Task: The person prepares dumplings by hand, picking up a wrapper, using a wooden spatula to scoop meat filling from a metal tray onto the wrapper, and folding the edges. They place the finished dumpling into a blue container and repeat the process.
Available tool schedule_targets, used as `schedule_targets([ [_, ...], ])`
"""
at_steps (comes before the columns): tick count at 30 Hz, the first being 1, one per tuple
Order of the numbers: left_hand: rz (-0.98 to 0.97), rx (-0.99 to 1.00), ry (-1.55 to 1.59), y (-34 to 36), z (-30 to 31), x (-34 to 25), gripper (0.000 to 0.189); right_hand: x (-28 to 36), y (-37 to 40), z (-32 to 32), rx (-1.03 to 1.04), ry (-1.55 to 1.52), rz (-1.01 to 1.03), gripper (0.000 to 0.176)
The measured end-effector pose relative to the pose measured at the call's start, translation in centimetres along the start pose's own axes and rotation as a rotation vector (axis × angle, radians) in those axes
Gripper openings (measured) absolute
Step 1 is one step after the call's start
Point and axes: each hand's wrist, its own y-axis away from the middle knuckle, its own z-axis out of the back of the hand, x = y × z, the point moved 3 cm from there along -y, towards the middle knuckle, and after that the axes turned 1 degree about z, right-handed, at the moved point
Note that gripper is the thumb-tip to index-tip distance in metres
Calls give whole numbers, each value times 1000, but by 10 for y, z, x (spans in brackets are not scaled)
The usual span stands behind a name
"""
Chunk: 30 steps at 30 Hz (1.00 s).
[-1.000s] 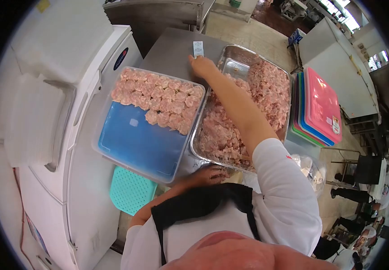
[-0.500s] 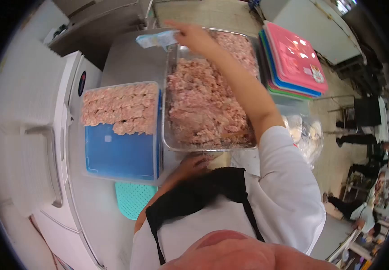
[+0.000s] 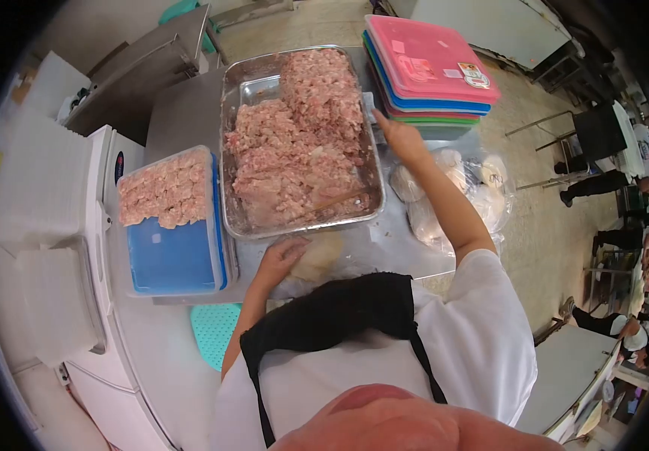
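My left hand rests just below the metal pan, fingers stretched out against the edge of a pale, thin round stack that looks like dough wrappers. My right hand is beside the pan's right wall, with its fingers closed on a small light-blue and white cloth or packet, partly hidden. Raw minced meat heaps in the deep metal pan, where a thin wooden stick lies on the meat. To the left, rows of meat-filled pieces cover the upper part of a blue tray.
Stacked coloured plastic lids stand right of the pan. Below them lie clear bags with pale round stacks. A turquoise perforated basket is at lower left, beside a white appliance. Other people work at far right.
My right hand has swung from the pan's far left corner to its right side, still with the light-blue item. More of my left hand and the pale stack shows as the view shifted.
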Motion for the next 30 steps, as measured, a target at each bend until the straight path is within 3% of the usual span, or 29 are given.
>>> schedule_targets([
  [13, -104, -79, -307, 7, -13, -18, 31, -19, 22, 30, 69, 21, -3, 66],
  [16, -89, -71, -329, 9, -14, -15, 34, -16, 25, 32, 176, -133, 51, 69],
  [19, -115, -58, -398, 11, -16, -14, 36, -10, 28, 50, 116, -263, -27, 72],
  [22, -198, -85, -518, 18, -21, -20, 38, -15, 33, 48, -20, -354, 5, 63],
  [25, -268, -110, -590, 20, -27, -29, 38, -14, 33, 44, -6, -339, 77, 47],
  [28, -221, -89, -527, 19, -27, -30, 39, -3, 19, 28, 327, -253, 97, 41],
  [30, -154, -76, -466, 19, -26, -29, 40, 4, 11, 18, 409, -288, 82, 44],
])
